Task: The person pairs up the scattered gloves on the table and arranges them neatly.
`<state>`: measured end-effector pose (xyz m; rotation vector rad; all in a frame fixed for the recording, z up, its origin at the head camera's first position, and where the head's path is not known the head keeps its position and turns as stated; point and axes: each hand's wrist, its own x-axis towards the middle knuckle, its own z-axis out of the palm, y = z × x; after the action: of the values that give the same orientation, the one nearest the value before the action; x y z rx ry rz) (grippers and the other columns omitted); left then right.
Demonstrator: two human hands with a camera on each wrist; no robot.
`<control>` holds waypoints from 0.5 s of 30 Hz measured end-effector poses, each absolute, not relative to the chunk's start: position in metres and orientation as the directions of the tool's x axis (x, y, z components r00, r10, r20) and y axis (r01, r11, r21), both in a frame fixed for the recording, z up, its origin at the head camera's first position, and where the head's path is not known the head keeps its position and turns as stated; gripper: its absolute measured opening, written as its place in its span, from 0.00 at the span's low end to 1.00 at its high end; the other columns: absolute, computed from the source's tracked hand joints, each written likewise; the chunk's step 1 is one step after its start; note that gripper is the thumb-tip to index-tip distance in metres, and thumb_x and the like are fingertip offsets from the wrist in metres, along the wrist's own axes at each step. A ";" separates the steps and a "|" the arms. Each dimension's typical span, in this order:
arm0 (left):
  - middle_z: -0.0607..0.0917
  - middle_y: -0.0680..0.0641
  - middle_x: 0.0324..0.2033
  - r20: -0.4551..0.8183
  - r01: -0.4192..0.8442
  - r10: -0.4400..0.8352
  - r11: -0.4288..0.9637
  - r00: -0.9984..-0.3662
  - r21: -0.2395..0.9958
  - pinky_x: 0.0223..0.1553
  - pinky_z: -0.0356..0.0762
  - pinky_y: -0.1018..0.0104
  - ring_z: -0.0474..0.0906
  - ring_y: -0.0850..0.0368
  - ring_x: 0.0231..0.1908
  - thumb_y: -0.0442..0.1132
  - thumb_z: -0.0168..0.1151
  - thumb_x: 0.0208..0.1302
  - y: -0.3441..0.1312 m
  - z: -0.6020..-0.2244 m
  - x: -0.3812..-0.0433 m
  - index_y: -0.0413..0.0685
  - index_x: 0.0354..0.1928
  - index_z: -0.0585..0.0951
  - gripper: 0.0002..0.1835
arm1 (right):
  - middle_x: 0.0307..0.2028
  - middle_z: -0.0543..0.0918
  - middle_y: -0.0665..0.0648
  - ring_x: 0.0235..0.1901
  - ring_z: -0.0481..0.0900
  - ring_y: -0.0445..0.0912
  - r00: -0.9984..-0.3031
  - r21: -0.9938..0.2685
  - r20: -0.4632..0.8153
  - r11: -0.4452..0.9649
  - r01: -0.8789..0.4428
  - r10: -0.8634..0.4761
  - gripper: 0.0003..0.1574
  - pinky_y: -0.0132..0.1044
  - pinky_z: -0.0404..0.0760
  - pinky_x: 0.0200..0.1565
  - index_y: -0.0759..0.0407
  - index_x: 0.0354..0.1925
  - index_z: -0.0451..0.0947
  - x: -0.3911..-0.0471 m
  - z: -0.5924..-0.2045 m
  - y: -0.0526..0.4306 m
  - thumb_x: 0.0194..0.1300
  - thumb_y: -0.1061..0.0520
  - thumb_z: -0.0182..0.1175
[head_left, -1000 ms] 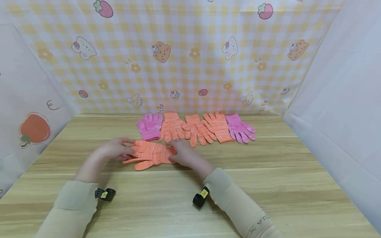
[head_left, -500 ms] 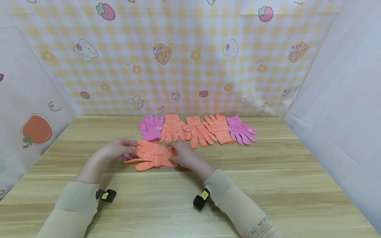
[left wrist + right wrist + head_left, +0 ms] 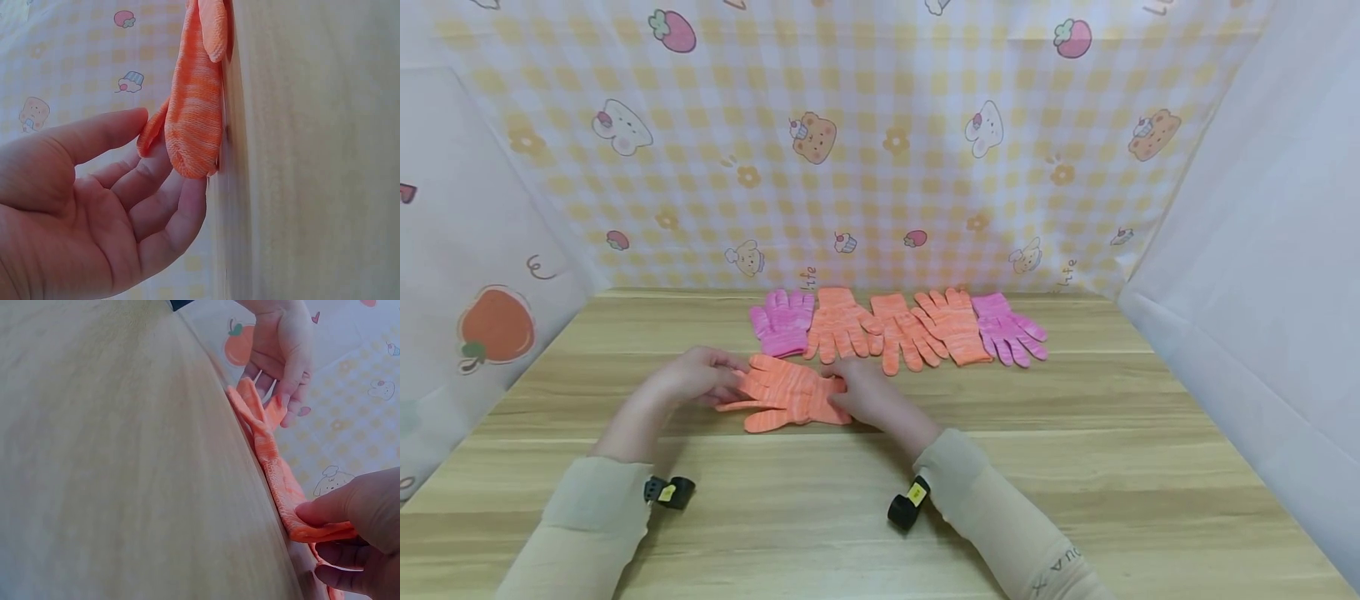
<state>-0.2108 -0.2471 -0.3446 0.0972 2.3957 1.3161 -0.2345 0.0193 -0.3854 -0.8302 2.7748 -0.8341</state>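
An orange knitted glove [image 3: 786,393] lies on the table in front of a row of gloves, its fingers pointing left. My left hand [image 3: 702,377] pinches one finger of it between thumb and fingers, as the left wrist view shows on the glove [image 3: 195,106]. At the cuff end, my right hand [image 3: 867,392] grips the edge. Its thumb [image 3: 328,509] presses on top while the other fingers curl underneath. The glove [image 3: 275,465] stays close to the tabletop between both hands.
Behind the glove, a side-by-side row runs pink glove [image 3: 782,323], orange glove [image 3: 837,323], orange glove [image 3: 895,323], orange glove [image 3: 958,325], pink glove [image 3: 1006,327]. A checked cloth [image 3: 880,192] hangs behind the wooden table [image 3: 790,517].
The head view has shifted slightly. Both hands stay at the two ends of the orange glove, with only small movements of the left fingers.
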 end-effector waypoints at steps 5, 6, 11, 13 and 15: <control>0.85 0.41 0.37 -0.317 -0.131 0.255 0.554 -0.913 0.822 0.36 0.82 0.58 0.82 0.50 0.36 0.31 0.53 0.67 -0.247 -0.345 -0.212 0.24 0.57 0.71 0.20 | 0.47 0.80 0.54 0.38 0.71 0.44 -0.837 -0.558 0.043 0.682 -0.473 -0.546 0.20 0.34 0.72 0.38 0.58 0.53 0.80 -0.234 -0.385 0.019 0.63 0.60 0.64; 0.85 0.41 0.37 -0.318 -0.132 0.256 0.552 -0.913 0.823 0.36 0.82 0.58 0.82 0.50 0.36 0.31 0.53 0.67 -0.247 -0.345 -0.212 0.24 0.57 0.71 0.20 | 0.46 0.81 0.54 0.37 0.71 0.44 -0.836 -0.559 0.044 0.680 -0.474 -0.547 0.19 0.34 0.72 0.37 0.58 0.53 0.80 -0.234 -0.385 0.019 0.63 0.60 0.64; 0.84 0.39 0.39 -0.323 -0.139 0.268 0.535 -0.908 0.833 0.38 0.82 0.56 0.82 0.48 0.38 0.31 0.52 0.67 -0.246 -0.344 -0.211 0.24 0.58 0.70 0.20 | 0.43 0.81 0.53 0.36 0.71 0.44 -0.830 -0.550 0.052 0.678 -0.488 -0.555 0.17 0.34 0.70 0.34 0.58 0.52 0.81 -0.234 -0.384 0.019 0.63 0.60 0.64; 0.84 0.37 0.40 -0.325 -0.141 0.272 0.528 -0.906 0.837 0.40 0.82 0.55 0.82 0.47 0.39 0.31 0.52 0.67 -0.246 -0.343 -0.210 0.25 0.58 0.69 0.21 | 0.41 0.81 0.52 0.35 0.70 0.44 -0.827 -0.547 0.058 0.676 -0.494 -0.559 0.17 0.34 0.69 0.33 0.58 0.51 0.81 -0.234 -0.384 0.019 0.63 0.60 0.63; 0.83 0.36 0.42 -0.327 -0.145 0.274 0.523 -0.904 0.840 0.41 0.81 0.55 0.82 0.47 0.40 0.31 0.52 0.68 -0.246 -0.343 -0.211 0.25 0.59 0.69 0.21 | 0.37 0.80 0.50 0.32 0.70 0.44 -0.826 -0.550 0.061 0.672 -0.497 -0.560 0.15 0.33 0.69 0.31 0.58 0.50 0.81 -0.234 -0.384 0.019 0.63 0.60 0.63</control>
<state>-0.2105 -0.2460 -0.3430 0.1050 2.3451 1.3492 -0.2335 0.0194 -0.3835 -0.8784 2.7682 -0.8590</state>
